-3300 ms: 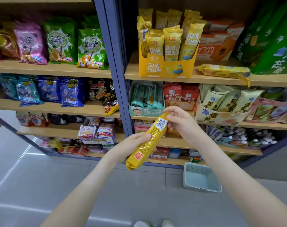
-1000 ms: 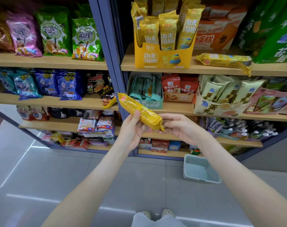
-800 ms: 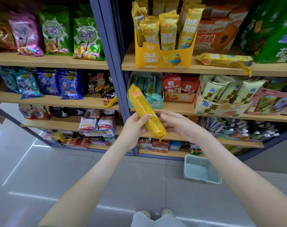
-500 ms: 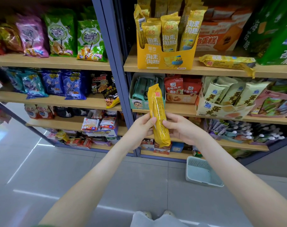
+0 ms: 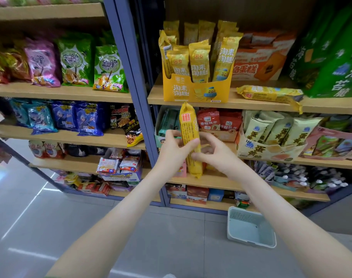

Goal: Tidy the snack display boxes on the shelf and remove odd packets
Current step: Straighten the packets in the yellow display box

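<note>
Long yellow foil packet (image 5: 189, 135): upright in the air, just below the yellow cardboard display box (image 5: 195, 93); probably stood on end to match the packets standing there.
Left hand (image 5: 174, 149): thumb and fingers clamped on the packet's middle, carrying it.
Right hand (image 5: 217, 155): thumb in front, curved fingers behind the lower half, steadying.
Second loose yellow packet (image 5: 269, 94): flat on the wooden shelf (image 5: 151, 98) beside the box, not yet tidied.

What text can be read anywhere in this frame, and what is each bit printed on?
"淘来淘趣": yellow display box and the packets standing in it.
"闲友": top of those packets.
"蛋糕", with the character before it unclear: orange box.
"海苔脆": green bag.
"蛋黄": cream packets.
"香酥脆枣": red packets.
Held yellow packet: print too small to read.
</note>
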The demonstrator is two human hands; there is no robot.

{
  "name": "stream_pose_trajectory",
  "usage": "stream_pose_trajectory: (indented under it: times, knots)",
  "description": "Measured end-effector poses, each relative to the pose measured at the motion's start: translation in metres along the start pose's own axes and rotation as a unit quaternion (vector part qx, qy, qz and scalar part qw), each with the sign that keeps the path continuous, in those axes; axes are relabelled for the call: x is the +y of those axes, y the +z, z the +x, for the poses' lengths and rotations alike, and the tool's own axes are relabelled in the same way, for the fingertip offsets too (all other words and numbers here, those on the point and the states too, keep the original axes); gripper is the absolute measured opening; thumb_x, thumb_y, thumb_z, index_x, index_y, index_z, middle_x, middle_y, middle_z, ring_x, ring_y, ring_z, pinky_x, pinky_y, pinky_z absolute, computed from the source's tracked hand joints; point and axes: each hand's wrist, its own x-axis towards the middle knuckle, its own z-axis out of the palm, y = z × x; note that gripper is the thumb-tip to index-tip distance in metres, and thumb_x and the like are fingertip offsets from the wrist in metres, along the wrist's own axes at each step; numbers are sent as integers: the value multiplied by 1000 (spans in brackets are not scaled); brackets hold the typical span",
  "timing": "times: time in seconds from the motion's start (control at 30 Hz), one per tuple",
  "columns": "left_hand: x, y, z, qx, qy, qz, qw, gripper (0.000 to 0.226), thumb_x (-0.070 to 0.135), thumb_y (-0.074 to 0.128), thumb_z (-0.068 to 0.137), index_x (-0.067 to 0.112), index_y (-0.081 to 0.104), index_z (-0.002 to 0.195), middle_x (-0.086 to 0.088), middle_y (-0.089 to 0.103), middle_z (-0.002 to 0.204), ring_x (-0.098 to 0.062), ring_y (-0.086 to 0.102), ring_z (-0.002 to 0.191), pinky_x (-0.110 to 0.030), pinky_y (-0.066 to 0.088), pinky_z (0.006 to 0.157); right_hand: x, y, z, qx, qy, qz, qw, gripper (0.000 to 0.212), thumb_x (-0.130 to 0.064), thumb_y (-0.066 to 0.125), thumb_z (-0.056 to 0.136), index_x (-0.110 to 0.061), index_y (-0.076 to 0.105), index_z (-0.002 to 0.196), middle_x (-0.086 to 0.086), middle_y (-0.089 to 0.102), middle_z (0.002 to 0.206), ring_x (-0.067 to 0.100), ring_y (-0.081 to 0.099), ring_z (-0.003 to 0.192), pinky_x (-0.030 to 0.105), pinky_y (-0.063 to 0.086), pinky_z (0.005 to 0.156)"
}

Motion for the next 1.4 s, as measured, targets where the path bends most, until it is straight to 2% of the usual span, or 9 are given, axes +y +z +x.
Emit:
stream_pose_trajectory:
  times: [0.07,0.23,0.4,0.47,0.6,0.87,1.0,1.27,1.4]
  knots:
    - [14,-2,11,-14,14,-19,1000,32,33,62,94,19,44,115,7,67,103,1,65,85,-10,49,62,-10,-13,4,-4,-17,6,1000,58,-24,71,86,-29,44,137,-9,57,124,12,59,109,30,52,89]
    - [44,-6,37,-117,48,-36,991,7,16,57,97,20,58,103,0,70,99,-16,67,93,-37,55,85,-38,-56,10,-14,-72,93,993,44,-29,67,80,-27,56,122,-15,68,116,6,60,113,28,49,95]
    - [71,-13,62,-53,155,43,985,9,24,60,95,23,64,103,12,67,95,2,62,87,-17,49,78,-67,-72,26,145,-162,130,967,28,-6,74,74,-22,61,93,-15,74,85,0,68,85,18,50,74]
    - [81,-27,81,60,291,121,947,21,32,57,96,18,62,112,11,65,107,-1,59,100,-16,46,86,-87,-81,35,270,-234,147,922,32,-2,72,79,-24,57,97,-14,71,89,-3,66,90,15,50,78]
    - [101,-54,138,206,491,285,797,45,40,55,93,8,60,125,-8,59,127,-20,51,121,-32,36,107,-121,-97,69,374,-355,137,846,39,3,63,88,-25,48,109,-8,60,109,-6,62,100,14,46,88]
    - [116,-66,210,117,458,466,748,67,65,35,89,20,60,132,-11,59,134,-28,52,127,-51,29,114,-141,-109,120,455,-406,118,784,40,4,58,91,-25,43,114,-21,64,108,-4,58,108,19,43,97]
    - [122,-64,222,94,455,483,742,72,69,27,88,21,64,126,-3,67,122,-21,58,117,-46,31,110,-140,-112,135,456,-396,71,794,41,6,56,91,-27,42,112,-33,62,108,-7,57,108,16,43,97]
    - [99,-67,241,225,578,372,690,54,52,43,97,10,74,85,-4,71,76,-24,66,75,-35,42,91,-117,-109,147,329,-349,42,876,62,16,58,84,-24,32,124,-2,52,114,-4,59,103,15,47,88]
    - [97,-71,243,247,599,392,654,51,48,45,98,8,73,82,-5,71,76,-26,67,76,-40,45,94,-99,-107,158,198,-256,-174,930,101,-2,61,91,-49,-10,145,-1,31,149,16,46,132,45,46,103]
